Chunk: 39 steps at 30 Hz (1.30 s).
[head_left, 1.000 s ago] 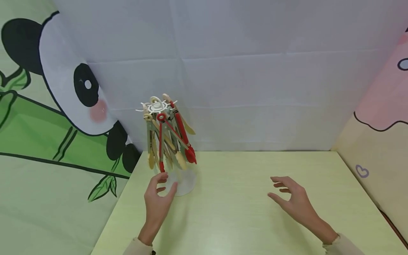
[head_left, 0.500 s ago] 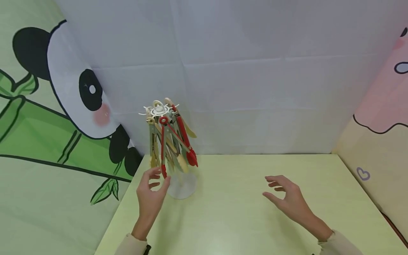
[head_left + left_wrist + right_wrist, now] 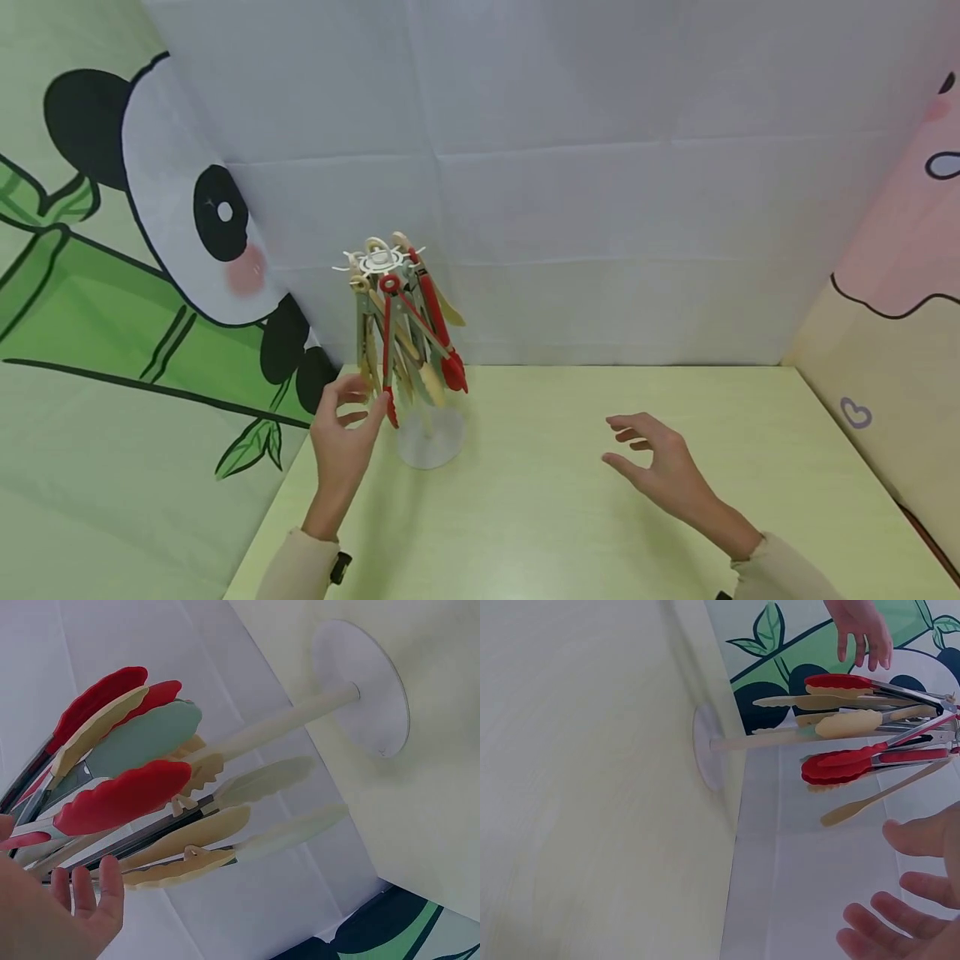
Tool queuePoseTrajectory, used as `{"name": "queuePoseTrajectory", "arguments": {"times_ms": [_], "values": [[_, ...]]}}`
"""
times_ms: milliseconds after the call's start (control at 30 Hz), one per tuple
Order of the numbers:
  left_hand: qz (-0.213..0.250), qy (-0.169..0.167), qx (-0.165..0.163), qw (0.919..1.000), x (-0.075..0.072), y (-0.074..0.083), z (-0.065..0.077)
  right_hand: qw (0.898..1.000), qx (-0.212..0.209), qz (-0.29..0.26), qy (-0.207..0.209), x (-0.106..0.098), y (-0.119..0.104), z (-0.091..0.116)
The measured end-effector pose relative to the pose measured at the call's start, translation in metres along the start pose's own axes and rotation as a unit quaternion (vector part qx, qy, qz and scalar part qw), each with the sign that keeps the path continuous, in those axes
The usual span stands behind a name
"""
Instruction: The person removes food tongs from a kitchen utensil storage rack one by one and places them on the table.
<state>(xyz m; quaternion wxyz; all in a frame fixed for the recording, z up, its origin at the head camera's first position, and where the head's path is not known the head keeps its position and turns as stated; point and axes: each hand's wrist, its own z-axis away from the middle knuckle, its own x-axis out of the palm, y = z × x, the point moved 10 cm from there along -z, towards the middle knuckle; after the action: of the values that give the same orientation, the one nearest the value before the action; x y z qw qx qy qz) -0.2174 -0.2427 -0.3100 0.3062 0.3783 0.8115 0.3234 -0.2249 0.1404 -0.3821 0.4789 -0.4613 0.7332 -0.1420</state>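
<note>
A white rotating-style utensil stand with a hooked top (image 3: 380, 262) and round base (image 3: 442, 437) carries several hanging tongs. Red-tipped tongs (image 3: 124, 799) hang at the front, with beige tongs (image 3: 431, 385) and green-tipped tongs (image 3: 146, 735) among the others. My left hand (image 3: 341, 446) is raised beside the front red tongs, thumb and fingers apart around their lower left side. Whether it touches them cannot be told. In the left wrist view its fingers are extended. Well to the right, my right hand (image 3: 667, 475) hovers over the table, fingers loosely bent, holding nothing.
The pale yellow table (image 3: 540, 500) ends at a white cloth backdrop (image 3: 600, 208). A panda-printed cloth (image 3: 157, 192) hangs at the left, a pink and cream one (image 3: 892, 333) at the right. A beige flat-ended utensil (image 3: 847, 814) hangs on the stand's outer side.
My left hand has moved left and up, from below the front red tongs to beside their lower end. The right hand has drifted slightly left. The view has shifted a little.
</note>
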Motion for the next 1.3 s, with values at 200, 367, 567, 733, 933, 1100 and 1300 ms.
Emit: {"name": "queuePoseTrajectory", "arguments": {"times_ms": [200,367,567,733,933,1100,1300], "values": [[0.003,0.006,-0.001,1.0000,-0.004,0.003,-0.009,1.000,0.002,-0.007,-0.012,0.007,-0.002,-0.005],[0.007,0.012,0.009,0.9999,-0.008,0.009,-0.020,1.000,0.000,-0.008,-0.026,0.014,-0.005,-0.011],[0.023,0.015,0.021,0.9994,-0.010,0.012,-0.032,0.999,0.001,-0.012,-0.039,0.022,-0.008,-0.018],[0.026,0.024,0.021,0.9992,-0.012,0.001,-0.043,0.999,-0.002,-0.018,-0.046,0.028,-0.010,-0.022],[0.012,0.040,0.045,0.9981,-0.015,0.000,-0.054,0.998,-0.002,-0.018,-0.054,0.034,-0.012,-0.026],[0.017,0.039,0.059,0.9974,-0.016,0.021,-0.060,0.998,0.000,-0.021,-0.060,0.037,-0.013,-0.029],[0.020,0.040,0.061,0.9971,-0.016,0.044,-0.067,0.997,0.003,-0.028,-0.066,0.041,-0.016,-0.037]]}}
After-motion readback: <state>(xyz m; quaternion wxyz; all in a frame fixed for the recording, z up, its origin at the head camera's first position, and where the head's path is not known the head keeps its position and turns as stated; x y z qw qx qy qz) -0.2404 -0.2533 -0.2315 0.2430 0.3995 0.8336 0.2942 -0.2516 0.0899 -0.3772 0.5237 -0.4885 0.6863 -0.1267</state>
